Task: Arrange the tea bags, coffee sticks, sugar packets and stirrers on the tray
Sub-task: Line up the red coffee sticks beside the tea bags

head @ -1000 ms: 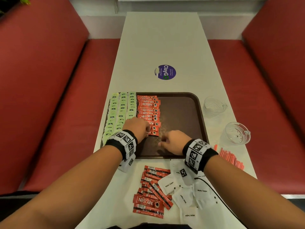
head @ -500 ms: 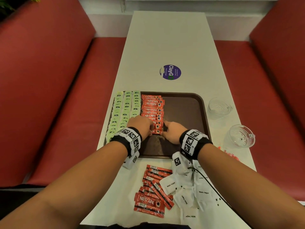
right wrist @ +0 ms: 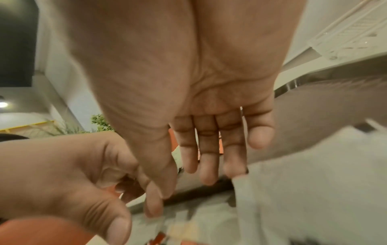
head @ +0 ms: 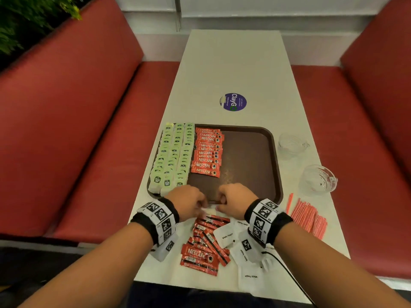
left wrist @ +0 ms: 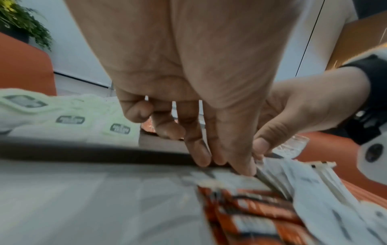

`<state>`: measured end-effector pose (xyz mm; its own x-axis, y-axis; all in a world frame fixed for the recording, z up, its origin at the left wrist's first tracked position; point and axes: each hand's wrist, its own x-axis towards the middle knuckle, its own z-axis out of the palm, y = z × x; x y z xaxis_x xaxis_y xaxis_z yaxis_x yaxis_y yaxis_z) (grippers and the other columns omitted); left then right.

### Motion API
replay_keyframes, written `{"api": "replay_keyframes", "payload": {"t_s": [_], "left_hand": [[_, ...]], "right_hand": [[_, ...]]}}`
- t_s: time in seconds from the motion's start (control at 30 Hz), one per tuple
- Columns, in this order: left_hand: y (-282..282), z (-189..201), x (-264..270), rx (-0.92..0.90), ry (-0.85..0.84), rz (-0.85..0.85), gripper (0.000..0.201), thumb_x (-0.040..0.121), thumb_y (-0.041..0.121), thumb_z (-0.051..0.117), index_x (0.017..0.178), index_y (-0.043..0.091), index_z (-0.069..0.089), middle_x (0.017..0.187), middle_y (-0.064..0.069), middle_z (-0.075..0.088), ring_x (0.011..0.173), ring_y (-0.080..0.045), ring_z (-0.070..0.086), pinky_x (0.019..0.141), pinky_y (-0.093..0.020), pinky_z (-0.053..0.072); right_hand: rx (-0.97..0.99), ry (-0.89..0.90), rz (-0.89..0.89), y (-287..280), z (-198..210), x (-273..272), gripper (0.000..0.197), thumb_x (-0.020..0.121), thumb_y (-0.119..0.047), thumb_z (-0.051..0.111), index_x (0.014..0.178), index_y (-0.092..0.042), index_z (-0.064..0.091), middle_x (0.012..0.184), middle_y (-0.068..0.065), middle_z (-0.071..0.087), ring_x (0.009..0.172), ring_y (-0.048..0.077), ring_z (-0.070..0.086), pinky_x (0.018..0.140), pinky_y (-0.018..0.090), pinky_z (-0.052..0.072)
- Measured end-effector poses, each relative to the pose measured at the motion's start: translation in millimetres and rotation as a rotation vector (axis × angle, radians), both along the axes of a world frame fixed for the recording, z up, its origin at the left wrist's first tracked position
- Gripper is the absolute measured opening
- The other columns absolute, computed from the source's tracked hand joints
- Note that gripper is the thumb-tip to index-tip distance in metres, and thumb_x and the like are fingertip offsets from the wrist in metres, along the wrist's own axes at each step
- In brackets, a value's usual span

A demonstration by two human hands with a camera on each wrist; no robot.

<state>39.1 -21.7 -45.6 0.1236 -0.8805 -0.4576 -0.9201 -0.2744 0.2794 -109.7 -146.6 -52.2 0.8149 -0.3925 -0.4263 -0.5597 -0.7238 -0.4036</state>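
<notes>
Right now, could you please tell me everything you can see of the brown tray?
The brown tray is a dark rectangle with rounded corners and a raised rim, plastic by its look, lying flat on the white table. Green tea bags fill its left side in rows, with a column of red coffee sticks beside them; the right half is bare. Both hands hover at its near edge.

Tray: dark brown.
Tea bags: pale green, dark green label patches.
Coffee sticks: red, white lettering, black bands.
Sugar packets: white, small black print.
Stirrers: red-and-white striping noted.
Desk: off-white; round purple sticker.
Benches: red.
Wristbands: black, with black-and-white square markers.
</notes>
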Motion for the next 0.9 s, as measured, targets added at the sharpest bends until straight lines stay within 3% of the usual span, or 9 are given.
{"api": "replay_keyframes", "payload": {"t_s": [0.13, 0.27, 0.5, 0.73, 0.9], "left_hand": [[16.6, -12.3, -13.0, 0.025, -0.015, -0.017, 0.029, 0.084, 0.048, 0.071, 0.108, 0.032, 0.07, 0.105, 0.006, 0.063, 0.099, -0.017, 0.058, 0.085, -0.033, 0.048], [21.4, -16.3, -18.5, 0.009, -0.031, 0.012, 0.026, 0.087, 0.041, 0.07, 0.11, 0.03, 0.069, 0.106, 0.004, 0.064, 0.1, -0.018, 0.059, 0.087, -0.035, 0.049], [19.8, -18.0, -19.8, 0.012, -0.123, -0.049, 0.027, 0.09, 0.037, 0.064, 0.116, 0.03, 0.066, 0.108, -0.001, 0.062, 0.104, -0.025, 0.058, 0.085, -0.04, 0.05], [14.0, -6.8, -10.2, -0.1, -0.055, -0.015, 0.01, 0.09, 0.03, 0.062, 0.098, 0.024, 0.066, 0.101, 0.003, 0.063, 0.098, -0.02, 0.059, 0.082, -0.034, 0.048], [22.6, -1.3, 3.0, -0.133, -0.047, 0.085, 0.024, 0.088, 0.047, 0.065, 0.102, 0.028, 0.064, 0.095, 0.007, 0.066, 0.09, -0.016, 0.061, 0.078, -0.031, 0.051]], "right_hand": [[-0.048, 0.035, 0.055, 18.3, -2.2, -4.2, 0.03, 0.086, -0.039, 0.071, 0.111, -0.023, 0.065, 0.105, -0.002, 0.068, 0.098, 0.02, 0.063, 0.082, 0.033, 0.052], [-0.146, 0.07, 0.121, 28.8, -3.2, -3.8, 0.041, 0.084, -0.045, 0.071, 0.12, -0.025, 0.064, 0.115, -0.001, 0.064, 0.108, 0.023, 0.059, 0.091, 0.039, 0.05], [-0.284, 0.163, 0.186, 45.7, -2.0, -0.5, 0.023, 0.087, -0.041, 0.067, 0.103, -0.024, 0.068, 0.109, 0.001, 0.065, 0.112, 0.026, 0.053, 0.099, 0.047, 0.039], [-0.257, 0.161, 0.13, 44.6, 0.0, 3.9, 0.019, 0.094, -0.027, 0.054, 0.104, -0.026, 0.071, 0.101, 0.0, 0.069, 0.107, 0.026, 0.057, 0.1, 0.047, 0.036], [-0.123, 0.049, -0.014, 40.6, 12.1, 1.4, 0.012, 0.096, -0.027, 0.051, 0.106, -0.025, 0.056, 0.103, 0.007, 0.069, 0.097, 0.032, 0.064, 0.084, 0.038, 0.049]]}}
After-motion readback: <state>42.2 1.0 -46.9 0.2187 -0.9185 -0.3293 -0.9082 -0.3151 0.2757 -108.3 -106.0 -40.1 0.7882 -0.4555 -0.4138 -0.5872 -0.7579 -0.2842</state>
